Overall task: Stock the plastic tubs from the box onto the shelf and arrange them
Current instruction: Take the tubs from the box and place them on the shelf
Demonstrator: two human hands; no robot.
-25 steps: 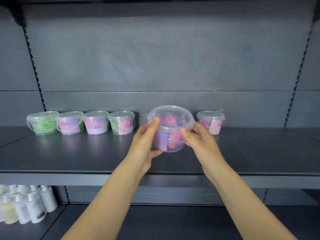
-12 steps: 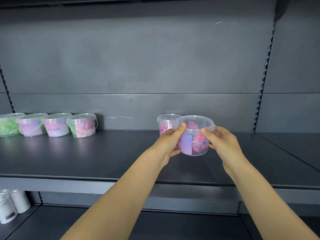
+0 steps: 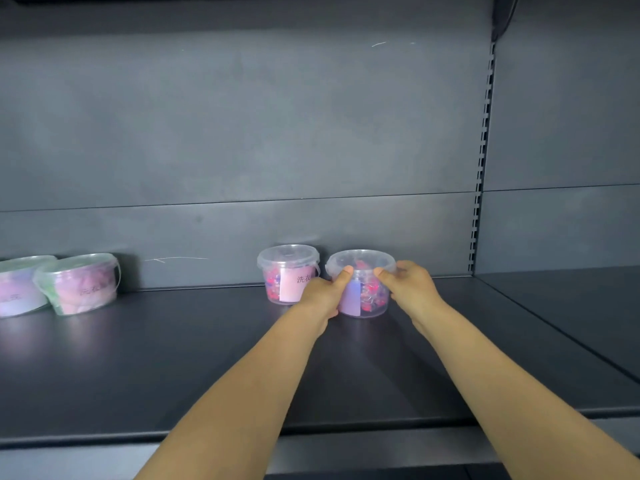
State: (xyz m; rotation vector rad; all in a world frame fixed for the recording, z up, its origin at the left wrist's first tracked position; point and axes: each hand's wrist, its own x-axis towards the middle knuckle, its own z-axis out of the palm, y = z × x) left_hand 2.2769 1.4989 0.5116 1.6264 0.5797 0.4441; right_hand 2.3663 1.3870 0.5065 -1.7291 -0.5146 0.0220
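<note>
A dark shelf (image 3: pixel 173 358) carries lidded tubs along its back wall. The clear tub (image 3: pixel 360 263) being placed is near the back, at three o'clock from the neighbour tub (image 3: pixel 287 271), just beside it. It is best settled flat, label forward, level with that neighbour. The left hand (image 3: pixel 320 294) and right hand (image 3: pixel 407 289) clasp its sides, thumbs curled against the rim.

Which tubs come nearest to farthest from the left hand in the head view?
1. purple-label tub, gripped in the left hand.
2. pink-label tub, just left of it.
3. pink-filled tub, far left.
4. cut-off tub, at the left edge.
</note>
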